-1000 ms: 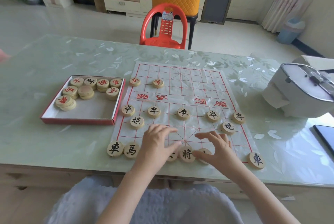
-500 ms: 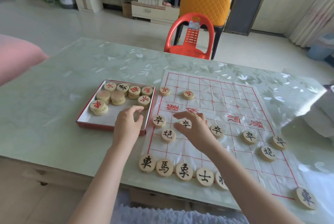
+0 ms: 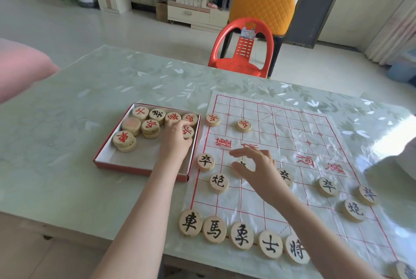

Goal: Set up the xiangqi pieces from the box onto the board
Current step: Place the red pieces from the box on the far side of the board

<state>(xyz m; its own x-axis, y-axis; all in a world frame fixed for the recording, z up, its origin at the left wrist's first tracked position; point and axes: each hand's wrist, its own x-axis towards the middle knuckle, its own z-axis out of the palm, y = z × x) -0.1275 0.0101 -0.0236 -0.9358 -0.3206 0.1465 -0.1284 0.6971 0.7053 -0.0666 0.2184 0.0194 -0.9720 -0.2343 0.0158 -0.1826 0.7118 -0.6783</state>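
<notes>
Left hand [image 3: 175,143] pinches one red piece [image 3: 188,131] in the box [image 3: 139,167], seven more tops [image 3: 150,124] beside it. Right hand [image 3: 258,170] hovers slack, empty; two red soldiers [image 3: 212,120] beyond it.

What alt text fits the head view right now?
A person's left-hand grip pinches a red-lettered xiangqi piece in the box, while the right-hand grip hovers open over the board. Black-lettered pieces line the board's near side; two red pieces sit at its far left.
</notes>
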